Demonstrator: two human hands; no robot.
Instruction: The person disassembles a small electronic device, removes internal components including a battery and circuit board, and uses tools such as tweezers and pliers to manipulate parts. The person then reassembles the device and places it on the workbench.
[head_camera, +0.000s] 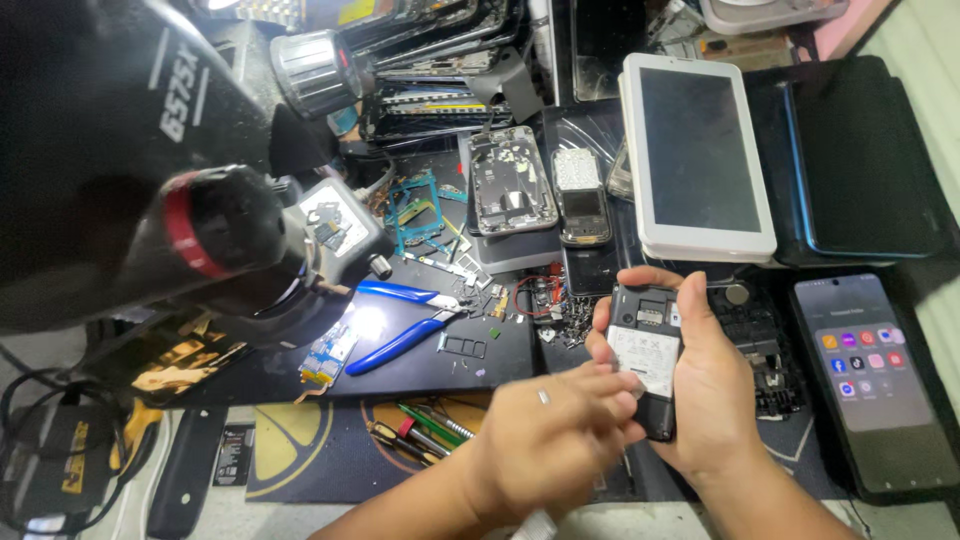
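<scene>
Right hand (712, 385): grip closed around a small black phone with its back cover off (645, 352), held upright above the table (300, 440), fingers wrapped behind it, thumb along the phone's left edge near the top.

Left hand (545, 445): fingers bunched together, fingertips (622, 385) pressed on the lower part of the phone's open back. A plain ring sits on one finger. Whether anything is pinched between the fingertips cannot be told; the hand is slightly blurred.

The phone: back open, a white rectangular battery with printed markings filling the middle, metal card slots showing above it, black frame all round. Lower end hidden behind the left fingers.

Around the phone: just right of it lies a black smartphone with a lit screen of coloured icons (868, 375), flat on the table. Above the phone, a white tablet with a dark screen (697, 155), resting on other devices. Left of the phone, loose small screws and red wire, then blue-handled pliers (405, 325) on a black mat. Well to the left, a large black hot-air tool with a red ring (190, 240) looms close to the camera.

Open room: little beside the phone; some bare mat below the pliers, toward the table's near edge.
</scene>
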